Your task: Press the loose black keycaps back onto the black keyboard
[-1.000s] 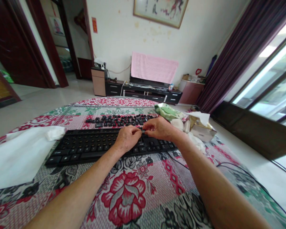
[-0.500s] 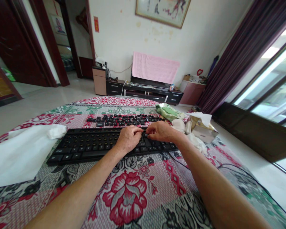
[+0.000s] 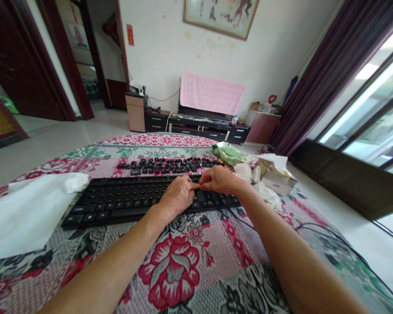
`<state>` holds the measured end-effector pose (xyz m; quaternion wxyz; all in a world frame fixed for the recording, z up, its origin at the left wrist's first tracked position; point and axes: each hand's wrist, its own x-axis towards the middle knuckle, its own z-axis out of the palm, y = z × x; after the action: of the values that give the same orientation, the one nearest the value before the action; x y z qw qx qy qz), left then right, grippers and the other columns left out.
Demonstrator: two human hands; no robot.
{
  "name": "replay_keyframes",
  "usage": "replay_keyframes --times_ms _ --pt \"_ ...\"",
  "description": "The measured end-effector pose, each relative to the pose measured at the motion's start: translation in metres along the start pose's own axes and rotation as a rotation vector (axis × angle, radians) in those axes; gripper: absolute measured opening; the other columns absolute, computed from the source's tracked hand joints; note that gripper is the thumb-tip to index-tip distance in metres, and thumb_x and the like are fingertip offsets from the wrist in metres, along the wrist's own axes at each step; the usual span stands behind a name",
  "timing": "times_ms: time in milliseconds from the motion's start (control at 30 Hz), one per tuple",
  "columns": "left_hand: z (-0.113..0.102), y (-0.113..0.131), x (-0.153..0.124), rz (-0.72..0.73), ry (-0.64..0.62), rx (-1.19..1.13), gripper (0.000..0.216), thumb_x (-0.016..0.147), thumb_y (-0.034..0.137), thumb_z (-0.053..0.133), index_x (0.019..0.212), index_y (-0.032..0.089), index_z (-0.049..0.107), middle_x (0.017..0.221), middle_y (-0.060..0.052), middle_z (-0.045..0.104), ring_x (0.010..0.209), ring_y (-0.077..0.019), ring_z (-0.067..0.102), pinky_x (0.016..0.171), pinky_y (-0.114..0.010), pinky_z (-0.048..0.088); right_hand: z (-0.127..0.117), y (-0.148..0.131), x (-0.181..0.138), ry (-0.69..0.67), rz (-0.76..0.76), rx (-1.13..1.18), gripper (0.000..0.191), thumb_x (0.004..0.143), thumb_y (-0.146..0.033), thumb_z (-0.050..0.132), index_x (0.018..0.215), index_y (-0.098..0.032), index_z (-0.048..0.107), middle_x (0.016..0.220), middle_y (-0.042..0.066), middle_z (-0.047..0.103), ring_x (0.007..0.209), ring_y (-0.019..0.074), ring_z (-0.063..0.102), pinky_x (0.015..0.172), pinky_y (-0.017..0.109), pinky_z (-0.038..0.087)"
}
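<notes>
A black keyboard (image 3: 124, 194) lies across the tablecloth under both hands. Keycaps sit on its lower rows, while many upper positions show bare sockets. My left hand (image 3: 179, 192) rests over its right-middle part, fingers curled and one fingertip reaching to the right hand's fingertips. My right hand (image 3: 218, 179) is pinched at that same spot, over the keys left of the number pad. A small dark keycap seems to be between its fingers, mostly hidden now. Behind the keyboard, loose black keycaps (image 3: 163, 165) lie in a long scattered band.
To the left is a white cloth (image 3: 29, 209). On the right stand a green wipes packet (image 3: 232, 153), crumpled tissues (image 3: 267, 194) and a tissue box (image 3: 278, 174). A black cable (image 3: 330, 235) trails over the flowered tablecloth (image 3: 173, 270). Beyond is a TV under a pink towel (image 3: 211, 93).
My left fingertip has moved right to meet the right hand's fingertips. The dark keycap seen at the right fingers earlier is now mostly covered. The view has shifted slightly.
</notes>
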<state>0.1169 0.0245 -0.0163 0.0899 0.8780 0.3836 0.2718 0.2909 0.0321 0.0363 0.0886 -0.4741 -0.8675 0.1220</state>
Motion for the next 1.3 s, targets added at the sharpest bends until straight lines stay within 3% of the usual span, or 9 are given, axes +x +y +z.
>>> replay_keyframes --times_ms 500,767,833,1000,1167,1300 --pt "-0.005 0.004 -0.001 -0.028 -0.059 0.014 0.034 0.072 0.01 0.043 0.09 0.026 0.067 0.083 -0.005 0.054 0.079 -0.0161 0.051 0.072 -0.028 0.042 0.003 0.003 0.002 -0.012 0.075 0.114 0.021 0.066 -0.025 0.052 0.073 -0.015 0.069 0.058 -0.001 0.061 0.053 0.0089 0.048 0.048 0.02 0.033" --pt "-0.003 0.001 0.0 -0.035 -0.041 -0.012 0.036 0.071 0.009 0.042 0.092 0.026 0.066 0.087 -0.004 0.058 0.08 -0.0153 0.053 0.074 -0.027 0.044 0.002 0.009 0.0 -0.046 0.015 0.135 0.025 0.071 -0.028 0.048 0.076 -0.015 0.069 0.058 -0.001 0.06 0.054 0.0097 0.05 0.049 0.02 0.034" --pt "-0.004 -0.001 0.0 -0.048 -0.022 -0.037 0.036 0.07 0.008 0.041 0.09 0.023 0.067 0.088 -0.003 0.061 0.082 -0.0146 0.055 0.077 -0.027 0.044 -0.001 0.01 0.002 -0.014 0.06 0.109 0.029 0.073 -0.03 0.045 0.075 -0.015 0.069 0.056 0.0 0.059 0.052 0.0103 0.05 0.048 0.021 0.034" --pt "-0.011 -0.002 0.001 -0.062 0.021 -0.078 0.037 0.069 0.006 0.039 0.09 0.02 0.066 0.092 -0.002 0.065 0.088 -0.0135 0.057 0.085 -0.026 0.042 0.001 0.015 0.022 0.306 0.193 -0.088 0.027 0.071 -0.026 0.047 0.081 -0.016 0.069 0.072 0.003 0.066 0.065 0.0135 0.056 0.058 0.022 0.038" --pt "-0.025 -0.005 0.001 -0.197 0.143 -0.087 0.035 0.071 0.009 0.038 0.088 0.019 0.067 0.09 -0.001 0.066 0.084 -0.0127 0.059 0.083 -0.024 0.043 0.013 0.017 0.05 0.261 0.387 -0.236 0.03 0.071 -0.027 0.044 0.08 -0.016 0.07 0.075 0.008 0.068 0.071 0.0189 0.059 0.063 0.025 0.04" --pt "-0.029 -0.013 0.0 -0.253 0.232 -0.029 0.034 0.073 0.012 0.038 0.088 0.02 0.067 0.087 -0.001 0.067 0.08 -0.013 0.06 0.081 -0.024 0.044 0.015 0.017 0.065 0.203 0.575 -0.256 0.04 0.071 -0.039 0.044 0.084 -0.011 0.069 0.085 0.016 0.066 0.078 0.0237 0.06 0.064 0.028 0.042"
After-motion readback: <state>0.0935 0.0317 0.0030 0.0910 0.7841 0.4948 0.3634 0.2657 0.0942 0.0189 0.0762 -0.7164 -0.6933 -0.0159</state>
